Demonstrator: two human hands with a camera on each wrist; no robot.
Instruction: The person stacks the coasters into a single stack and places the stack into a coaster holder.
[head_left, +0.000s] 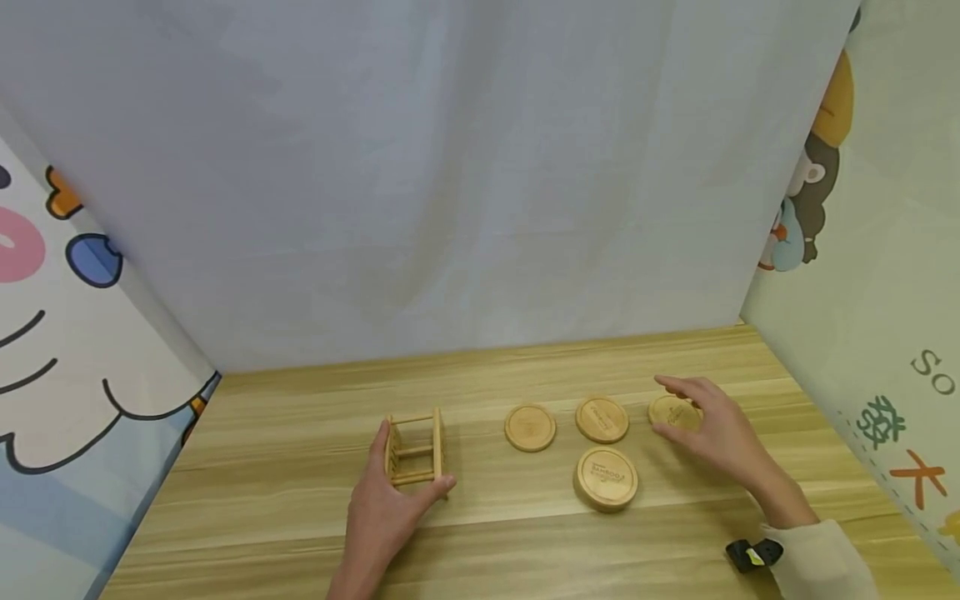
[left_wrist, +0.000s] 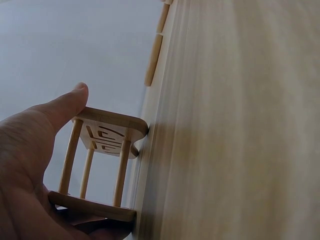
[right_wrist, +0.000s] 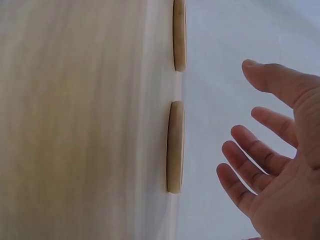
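My left hand (head_left: 382, 510) grips a small wooden coaster rack (head_left: 415, 451), thumb on one side panel and fingers on the other. The left wrist view shows the rack (left_wrist: 102, 130) with its dowels and a slotted panel, standing at the tabletop. Over the rightmost round wooden coaster (head_left: 673, 412) my right hand (head_left: 716, 429) hovers, thumb and fingers spread. The right wrist view has that hand (right_wrist: 280, 150) apart from the coaster (right_wrist: 175, 147), holding nothing. Left of it lie another coaster (head_left: 602, 419) and a third one (head_left: 530, 427).
A stack of coasters (head_left: 606, 478) with printed lettering sits in front of the middle coaster. The wooden table (head_left: 300, 467) meets a pale curtain (head_left: 465, 208) at the back. Printed panels stand at the left (head_left: 67, 350) and right (head_left: 885, 333).
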